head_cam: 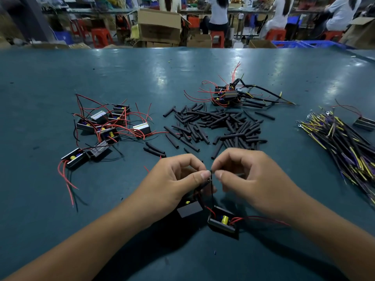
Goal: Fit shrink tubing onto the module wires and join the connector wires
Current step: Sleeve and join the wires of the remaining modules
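My left hand (178, 179) and my right hand (247, 177) meet above the table's near middle. Both pinch a thin black wire (211, 187) between thumb and forefinger, their fingertips almost touching. The wire runs down to a small black module (222, 222) with a yellow part and red leads, lying just below my hands. A second black module (189, 207) lies partly under my left hand. A short black piece, blurred, pokes out of my right hand's fingers. Loose black shrink tubes (219, 126) lie heaped beyond my hands.
A cluster of modules with red and black wires (105, 126) lies at the left. Modules with tubing fitted (229, 94) lie further back. A bundle of yellow and black connector wires (345, 145) lies at the right. Seated people, stools and cartons are beyond the green table (142, 74).
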A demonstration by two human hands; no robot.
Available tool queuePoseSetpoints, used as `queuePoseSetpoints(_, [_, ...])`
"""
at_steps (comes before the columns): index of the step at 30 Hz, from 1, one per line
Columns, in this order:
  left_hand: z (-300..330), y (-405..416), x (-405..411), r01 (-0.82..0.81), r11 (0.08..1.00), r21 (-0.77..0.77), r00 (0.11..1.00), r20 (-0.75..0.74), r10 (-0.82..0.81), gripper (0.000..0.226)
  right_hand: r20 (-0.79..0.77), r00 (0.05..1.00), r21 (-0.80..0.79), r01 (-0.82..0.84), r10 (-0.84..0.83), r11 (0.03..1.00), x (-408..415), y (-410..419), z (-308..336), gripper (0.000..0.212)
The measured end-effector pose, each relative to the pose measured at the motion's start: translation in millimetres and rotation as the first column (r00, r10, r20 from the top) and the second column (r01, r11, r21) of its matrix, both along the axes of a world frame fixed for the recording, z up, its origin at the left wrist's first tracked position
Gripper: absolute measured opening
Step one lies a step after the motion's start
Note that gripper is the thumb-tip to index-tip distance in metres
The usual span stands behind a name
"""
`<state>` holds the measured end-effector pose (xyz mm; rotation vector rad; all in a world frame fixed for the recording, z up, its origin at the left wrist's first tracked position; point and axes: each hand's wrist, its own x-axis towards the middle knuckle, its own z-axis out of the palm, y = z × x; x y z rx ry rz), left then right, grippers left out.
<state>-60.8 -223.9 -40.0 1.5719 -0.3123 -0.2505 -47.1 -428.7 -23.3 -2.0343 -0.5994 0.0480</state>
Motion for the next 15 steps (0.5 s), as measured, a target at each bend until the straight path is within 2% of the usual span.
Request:
queuePoseSetpoints(1, [1.0, -1.3, -1.2, -0.010, 0.999, -0.036, 0.999, -0.035, 0.009, 0.017, 0.152, 0.988, -0.061, 0.025, -0.016, 0.998, 1.1, -3.3, 1.8, 0.010])
queuePoseSetpoints(3, [1.5, -2.2, -2.1, -0.032, 0.998, -0.060, 0.997, -0.075, 0.027, 0.015, 0.429, 0.902, -0.172, 0.040, 0.038, 0.984, 4.4, -10.6, 7.9, 0.012])
queuePoseSetpoints(5, [1.2, -2.0, -2.4, -0.031, 0.998, -0.054, 0.995, -0.098, 0.026, 0.016, 0.577, 0.803, -0.250, 0.005, 0.145, 0.968, 7.5, -16.4, 10.9, 0.015])
queuePoseSetpoints(8, [1.8, -1.8, -3.6, 0.000, 0.999, -0.053, 0.995, -0.101, -0.006, 0.015, 0.684, 0.676, -0.357, -0.019, 0.275, 0.934, 10.3, -18.9, 12.2, 0.015])
queuePoseSetpoints(15, [1.7, -1.7, -3.9, 0.044, 0.999, -0.006, 0.997, -0.059, -0.044, 0.013, 0.744, 0.542, -0.489, 0.044, 0.390, 0.871, 11.8, -19.1, 17.1, 0.012])
